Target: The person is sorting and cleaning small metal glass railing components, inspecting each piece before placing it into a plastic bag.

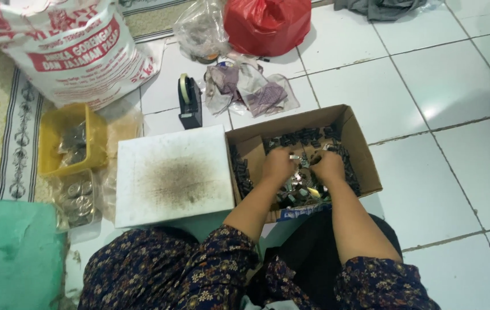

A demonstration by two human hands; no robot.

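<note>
From the head camera, you are sitting on the white tiled floor [428, 86] and reaching both hands into the open brown cardboard box [360, 143] just in front of your knees. Your left hand [278, 165] is lying knuckles-up with its fingers curled down into the heap of small dark and silvery metal pieces [308, 138] filling the box; whether it is pinching any piece, you cannot tell. Your right hand [329, 166] is sitting just beside it, also curled into the heap, its grip hidden too. Between the 2 hands a few shiny pieces are showing. Touching the box's left side, a flat white board with a dark smudged centre [170, 175] is lying on the floor. Beyond the board a black tape dispenser [189, 100] is standing upright, and to the board's left a yellow plastic tub [50, 143] is holding round metal lids.
</note>
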